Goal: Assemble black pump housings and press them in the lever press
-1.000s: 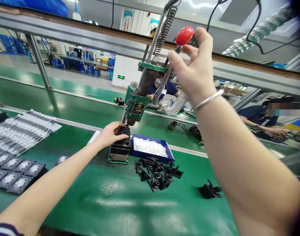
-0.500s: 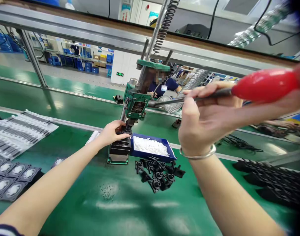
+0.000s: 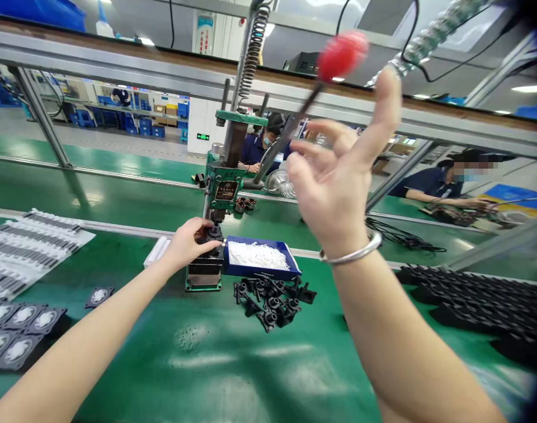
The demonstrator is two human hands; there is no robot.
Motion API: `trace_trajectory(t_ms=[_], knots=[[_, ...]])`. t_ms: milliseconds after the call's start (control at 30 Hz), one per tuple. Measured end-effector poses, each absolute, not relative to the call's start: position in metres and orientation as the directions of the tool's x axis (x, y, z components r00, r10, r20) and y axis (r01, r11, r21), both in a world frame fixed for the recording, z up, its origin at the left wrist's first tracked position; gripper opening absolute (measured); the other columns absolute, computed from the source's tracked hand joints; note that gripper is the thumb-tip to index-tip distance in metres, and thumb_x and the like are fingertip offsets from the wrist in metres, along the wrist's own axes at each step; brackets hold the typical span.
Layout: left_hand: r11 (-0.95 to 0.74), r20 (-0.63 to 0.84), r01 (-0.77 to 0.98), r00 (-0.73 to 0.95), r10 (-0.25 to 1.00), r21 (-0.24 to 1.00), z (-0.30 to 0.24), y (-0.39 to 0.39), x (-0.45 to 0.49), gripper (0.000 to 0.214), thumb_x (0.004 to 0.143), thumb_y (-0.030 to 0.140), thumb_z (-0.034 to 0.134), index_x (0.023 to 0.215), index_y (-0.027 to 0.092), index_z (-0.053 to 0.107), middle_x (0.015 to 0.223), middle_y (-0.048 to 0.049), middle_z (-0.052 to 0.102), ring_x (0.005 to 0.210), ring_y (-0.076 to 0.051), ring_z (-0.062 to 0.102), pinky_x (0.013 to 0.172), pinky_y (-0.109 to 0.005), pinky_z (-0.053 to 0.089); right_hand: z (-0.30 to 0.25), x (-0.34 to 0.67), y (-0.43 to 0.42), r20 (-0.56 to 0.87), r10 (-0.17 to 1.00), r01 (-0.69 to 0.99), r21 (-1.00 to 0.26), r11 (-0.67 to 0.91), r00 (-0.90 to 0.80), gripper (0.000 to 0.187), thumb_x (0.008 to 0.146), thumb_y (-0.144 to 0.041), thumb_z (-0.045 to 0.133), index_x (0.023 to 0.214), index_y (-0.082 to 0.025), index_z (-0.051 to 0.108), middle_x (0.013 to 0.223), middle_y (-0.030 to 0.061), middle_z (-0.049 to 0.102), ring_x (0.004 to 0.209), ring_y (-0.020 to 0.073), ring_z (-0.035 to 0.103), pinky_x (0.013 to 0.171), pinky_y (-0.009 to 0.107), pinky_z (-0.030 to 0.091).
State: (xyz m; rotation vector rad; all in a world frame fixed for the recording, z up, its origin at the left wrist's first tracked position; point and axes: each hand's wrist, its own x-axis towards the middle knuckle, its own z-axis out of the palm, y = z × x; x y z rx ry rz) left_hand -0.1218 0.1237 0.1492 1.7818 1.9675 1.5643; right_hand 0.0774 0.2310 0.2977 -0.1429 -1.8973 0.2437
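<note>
A green arbor press (image 3: 227, 183) stands on the green bench, its ram above a small black plastic part (image 3: 214, 230) on the black base. My left hand (image 3: 190, 244) has thumb and fingers around that part, under the ram. The press lever (image 3: 290, 126) slants up to the right and ends in a red handle (image 3: 343, 56). Beside the lever my right hand (image 3: 334, 182) is raised, fingers spread, holding nothing. Right of the base is a blue tray (image 3: 262, 273) of small white pieces (image 3: 259, 256). A heap of black plastic parts (image 3: 272, 302) lies in front of it.
Left are dark square frames with white centres (image 3: 24, 317) and a sheet with rows of white and grey parts (image 3: 34, 247). Rows of black parts (image 3: 475, 299) fill the right side. Metal rails (image 3: 118, 64) cross ahead; people sit beyond, one at a cable bundle (image 3: 405, 238).
The lever and its red handle have swung up and away. My right hand has left the lever and spread its fingers. My left hand stays at the part. The view has shifted slightly right.
</note>
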Motion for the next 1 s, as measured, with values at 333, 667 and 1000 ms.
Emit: trace_trajectory(t_ms=[333, 667, 1000], knots=[[-0.25, 0.825, 0.945, -0.034, 0.564, 0.21, 0.104, 0.091, -0.016, 0.045, 0.091, 0.02, 0.061, 0.134, 0.018, 0.047, 0.112, -0.0109, 0.066, 0.101, -0.026, 0.066, 0.088, -0.036, 0.055, 0.124, 0.117, 0.141, 0.533, 0.694, 0.346, -0.612, 0.711, -0.483, 0.04, 0.085, -0.031, 0.063, 0.12, -0.018, 0.048, 0.106, 0.0091, 0.058, 0.091, 0.0223, 0.066, 0.078, 0.036, 0.06], [-0.473, 0.709, 0.871, 0.25, 0.659, 0.133, 0.039, 0.09, 0.049, 0.034, 0.1, 0.023, 0.046, 0.131, 0.01, 0.05, 0.114, -0.0156, 0.069, 0.103, -0.025, 0.069, 0.087, -0.036, 0.059, 0.051, 0.262, 0.212, 0.466, 0.884, 0.792, -0.523, 0.316, -0.045, 0.025, 0.087, -0.038, 0.06, 0.102, -0.018, 0.055, 0.096, 0.0095, 0.064, 0.086, 0.0248, 0.065, 0.075, 0.04, 0.056], [-0.514, 0.586, 0.83, 0.311, 0.748, 0.216, 0.008, 0.091, 0.051, 0.036, 0.101, 0.026, 0.041, 0.134, 0.017, 0.05, 0.122, -0.0128, 0.067, 0.11, -0.024, 0.068, 0.091, -0.035, 0.06, 0.026, 0.304, 0.286, 0.548, 0.836, 0.808, -0.5, 0.312, 0.016, 0.026, 0.078, -0.033, 0.068, 0.094, -0.019, 0.053, 0.13, 0.0205, 0.048, 0.134, 0.0359, 0.038, 0.108, 0.058, 0.036]])
